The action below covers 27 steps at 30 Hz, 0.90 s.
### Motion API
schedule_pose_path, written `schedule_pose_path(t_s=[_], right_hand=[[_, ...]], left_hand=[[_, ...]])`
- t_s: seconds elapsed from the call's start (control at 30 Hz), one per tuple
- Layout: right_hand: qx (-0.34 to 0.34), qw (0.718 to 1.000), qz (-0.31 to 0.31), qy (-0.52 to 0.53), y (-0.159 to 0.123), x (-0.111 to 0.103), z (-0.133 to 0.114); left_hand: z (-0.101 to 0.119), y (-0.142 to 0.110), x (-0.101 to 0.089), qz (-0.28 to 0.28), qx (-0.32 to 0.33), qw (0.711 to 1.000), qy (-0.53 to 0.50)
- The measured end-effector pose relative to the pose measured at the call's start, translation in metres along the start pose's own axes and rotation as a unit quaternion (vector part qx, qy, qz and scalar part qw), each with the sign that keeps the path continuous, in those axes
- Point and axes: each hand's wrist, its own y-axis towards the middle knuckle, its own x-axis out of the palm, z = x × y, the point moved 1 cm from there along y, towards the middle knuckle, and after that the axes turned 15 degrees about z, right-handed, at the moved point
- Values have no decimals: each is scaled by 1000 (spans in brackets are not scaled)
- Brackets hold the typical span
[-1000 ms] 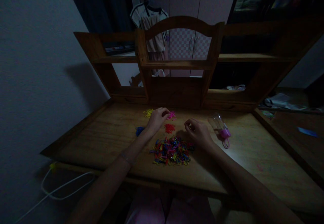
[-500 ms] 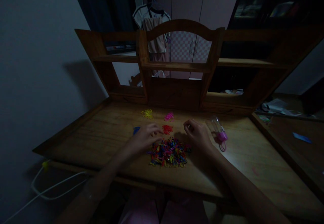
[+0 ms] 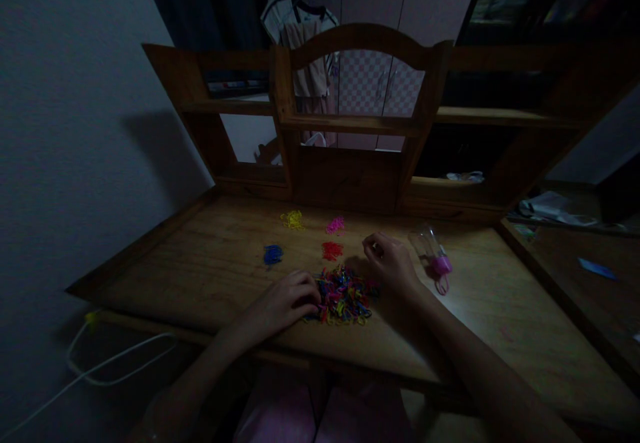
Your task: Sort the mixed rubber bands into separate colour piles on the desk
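A mixed pile of small coloured bands (image 3: pixel 345 299), which look like rubber bands, lies near the desk's front edge. My left hand (image 3: pixel 293 299) reaches into the pile's left side, fingers bent and thumb apart from them; its fingertips are partly hidden among the bands. Above the pile's right side is my right hand (image 3: pixel 393 263), its fingers curled closed; whatever they hold is too small to make out. Beyond the pile sit separate little heaps: blue bands (image 3: pixel 273 254), red bands (image 3: pixel 332 251), yellow bands (image 3: pixel 293 220) and pink bands (image 3: pixel 335 225).
A clear bottle (image 3: pixel 433 249) with a purple cap and loop lies right of my right hand. The wooden desk (image 3: pixel 200 269) backs onto a shelf unit (image 3: pixel 350 123). At lower left hangs a white cable (image 3: pixel 120 363). A blue card (image 3: pixel 597 268) rests on the surface at right.
My left hand has moved down and back from above the red and blue heaps to the mixed pile's left side, uncovering the blue heap. My right hand stays nearly still. The view has shifted slightly.
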Motion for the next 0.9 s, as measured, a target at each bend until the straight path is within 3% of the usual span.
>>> schedule_pose_path(t_s=[0.57, 0.8, 0.9], right_hand=[[3, 1000, -11, -9, -1, 0, -2], [4, 1000, -8, -11, -1, 0, -2], [3, 1000, -8, -7, -1, 0, -1]], left_hand=[[0, 1, 1, 0, 15, 1000, 10], [1, 7, 0, 26, 31, 999, -8], [3, 12, -5, 46, 1, 999, -13]])
